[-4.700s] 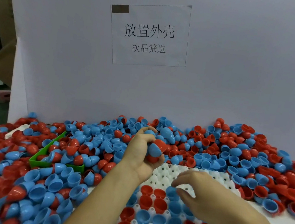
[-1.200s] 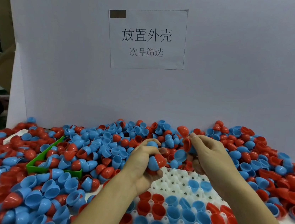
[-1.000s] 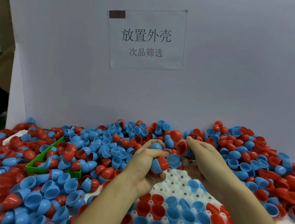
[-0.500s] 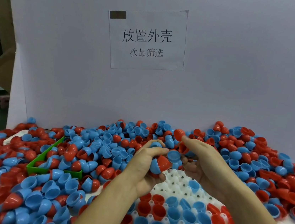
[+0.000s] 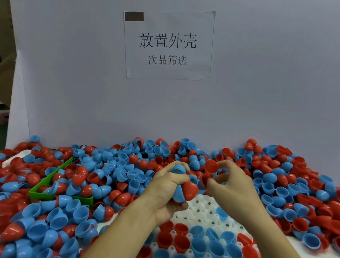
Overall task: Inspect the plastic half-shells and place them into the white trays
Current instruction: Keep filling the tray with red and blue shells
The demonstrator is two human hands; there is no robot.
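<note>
Heap of shells (image 5: 77, 181): smooth, glossy plastic domes in red and blue, lying every way up across the table. Green bin (image 5: 50, 187): a straight-walled box half buried in the heap, its long axis running away from you. Your left hand (image 5: 163, 194): fingers curled around a clutch of nested shells (image 5: 185, 191), a blue one and a red one showing, the red dome pointing right. Your right hand (image 5: 232, 186): fingertips pinch a single red shell (image 5: 211, 166) above the heap, its hollow side turned toward you and left; a second red shell sits just under it. White tray (image 5: 204, 210): a moulded grid of round cups directly below both hands, the near rows filled with shells sitting open side up, the far rows mostly bare.
</note>
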